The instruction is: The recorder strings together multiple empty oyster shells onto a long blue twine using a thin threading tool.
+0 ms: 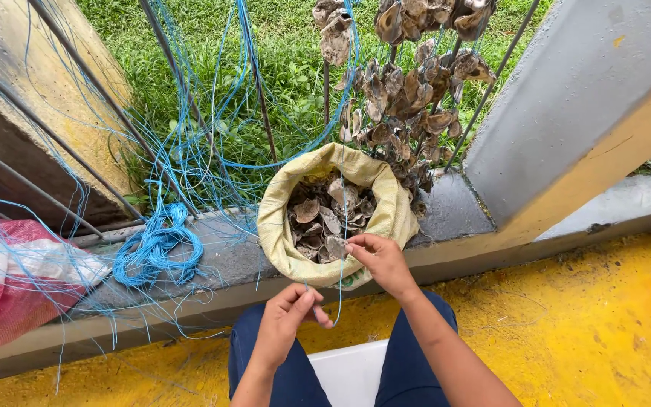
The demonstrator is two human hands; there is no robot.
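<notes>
My left hand (286,315) is pinched on a thin blue string (338,298) just above my knee. My right hand (380,261) pinches the same string higher up, at the front rim of a yellow woven sack (279,226). The sack stands open on the grey kerb and holds several grey oyster shells (325,215). The string runs up from my right hand past the sack toward hanging strands of threaded shells (408,83) on the railing.
A coil of blue string (156,249) lies on the kerb (461,211) left of the sack, loose blue strands hanging from metal bars (107,98). A red and white sack (1,286) is far left, a concrete post (582,113) right, a white seat (352,373) between my legs.
</notes>
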